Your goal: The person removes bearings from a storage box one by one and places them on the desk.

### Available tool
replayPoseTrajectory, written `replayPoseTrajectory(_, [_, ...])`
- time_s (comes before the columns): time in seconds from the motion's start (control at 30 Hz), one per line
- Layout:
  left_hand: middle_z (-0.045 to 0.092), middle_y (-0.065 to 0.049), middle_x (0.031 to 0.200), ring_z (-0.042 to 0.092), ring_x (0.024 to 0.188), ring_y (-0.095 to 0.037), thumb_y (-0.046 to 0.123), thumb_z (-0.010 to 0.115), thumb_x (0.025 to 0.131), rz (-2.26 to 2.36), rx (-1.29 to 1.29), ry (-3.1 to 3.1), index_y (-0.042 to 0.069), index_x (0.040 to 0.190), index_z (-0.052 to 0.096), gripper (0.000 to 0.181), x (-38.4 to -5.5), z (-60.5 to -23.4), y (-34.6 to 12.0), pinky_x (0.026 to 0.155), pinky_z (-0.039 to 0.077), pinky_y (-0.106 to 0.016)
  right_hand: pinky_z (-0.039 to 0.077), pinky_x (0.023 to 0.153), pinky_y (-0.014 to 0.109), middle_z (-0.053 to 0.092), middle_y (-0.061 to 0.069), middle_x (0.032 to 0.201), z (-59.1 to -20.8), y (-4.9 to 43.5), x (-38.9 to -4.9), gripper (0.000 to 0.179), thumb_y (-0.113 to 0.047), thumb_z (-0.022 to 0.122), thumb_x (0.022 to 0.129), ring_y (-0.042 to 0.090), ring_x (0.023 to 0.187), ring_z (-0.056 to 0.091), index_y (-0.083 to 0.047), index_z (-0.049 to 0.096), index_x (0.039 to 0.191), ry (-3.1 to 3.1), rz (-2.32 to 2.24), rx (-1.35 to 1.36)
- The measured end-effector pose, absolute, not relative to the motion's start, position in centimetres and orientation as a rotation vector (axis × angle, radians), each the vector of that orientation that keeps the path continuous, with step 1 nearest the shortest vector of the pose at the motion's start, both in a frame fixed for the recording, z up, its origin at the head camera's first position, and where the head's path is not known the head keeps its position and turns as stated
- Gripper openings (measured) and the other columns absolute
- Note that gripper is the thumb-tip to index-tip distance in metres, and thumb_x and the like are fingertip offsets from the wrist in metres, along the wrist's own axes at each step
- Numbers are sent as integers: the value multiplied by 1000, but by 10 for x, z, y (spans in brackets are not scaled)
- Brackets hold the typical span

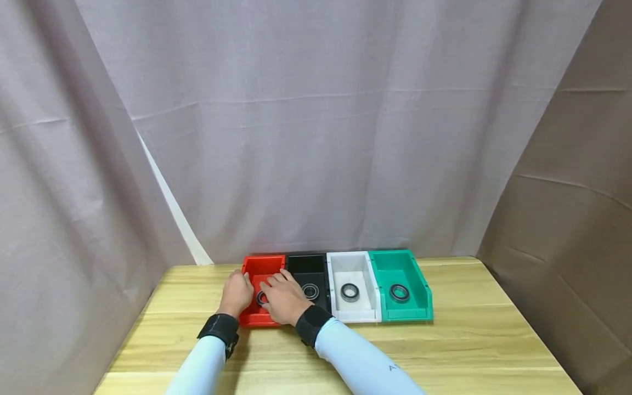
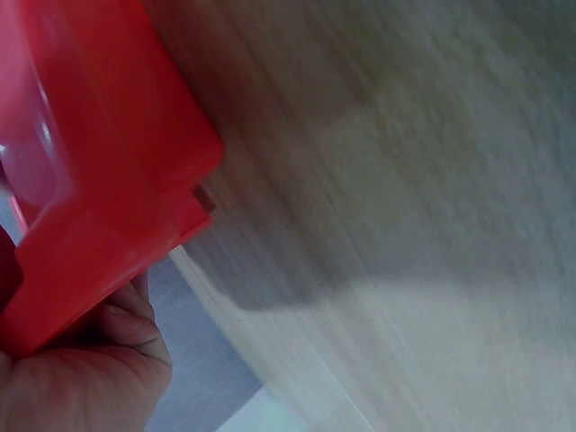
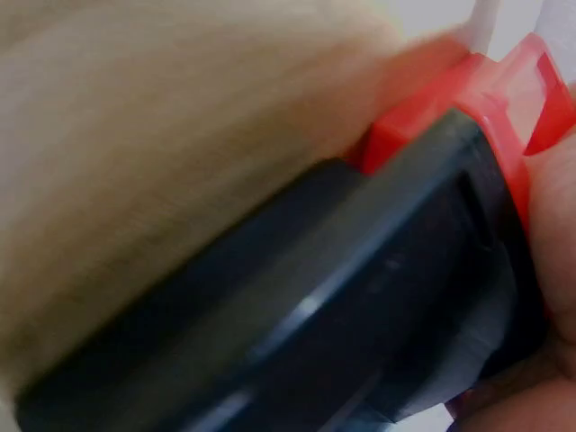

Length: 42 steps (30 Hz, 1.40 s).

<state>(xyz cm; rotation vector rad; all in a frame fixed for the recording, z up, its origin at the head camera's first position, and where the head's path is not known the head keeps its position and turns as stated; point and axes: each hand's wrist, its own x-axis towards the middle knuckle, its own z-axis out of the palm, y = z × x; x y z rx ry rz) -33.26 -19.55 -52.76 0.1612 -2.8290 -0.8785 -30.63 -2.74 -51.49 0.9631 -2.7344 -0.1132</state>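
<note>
A red bin (image 1: 264,320) stands at the left end of a joined row, with a black-rimmed bearing (image 1: 260,298) inside, partly covered by a hand. My left hand (image 1: 236,292) grips the red bin's left wall; in the left wrist view, curled fingers (image 2: 135,337) hold its rim. My right hand (image 1: 286,299) lies over the wall shared by the red bin and the black bin (image 1: 307,264), its fingers bent over the red side. Up close, the right wrist view has skin against the red rim (image 3: 504,135) and the black rim (image 3: 360,234). The black bin holds another bearing (image 1: 310,291).
To the right, a white bin (image 1: 353,315) contains a bearing (image 1: 350,292), and a green bin (image 1: 402,314) contains a bearing (image 1: 399,293). The bins rest on a wooden table (image 1: 469,329). Grey curtain (image 1: 316,137) hangs behind and at the sides.
</note>
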Motion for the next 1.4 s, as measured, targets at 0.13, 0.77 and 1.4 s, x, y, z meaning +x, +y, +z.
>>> replayPoseTrajectory(0.13, [67,-30,104,67,98,-43,14,50,110,-901,178,-2829,-13,114,60,29,-333,-526,-198,98,58,-58,32,131,39,69,-1,146,-507,-35,-307,56,-45,72,98,18,140,59,-19,64,147,-2795,-146,939])
replayPoseTrajectory(0.77, [67,-30,98,68,98,-49,10,51,107,-893,129,-2775,-12,104,61,24,-328,-536,-192,97,57,-60,41,121,35,81,-6,115,-515,-63,-314,17,-32,73,96,11,114,70,-24,79,109,-2928,-341,811])
replayPoseTrajectory(1.4, [68,-30,98,69,99,-49,11,51,107,-906,146,-2777,-13,106,60,25,-332,-530,-195,97,58,-60,42,121,37,81,-2,106,-516,-65,-321,15,-36,77,91,14,109,70,-22,81,96,-2895,-291,820])
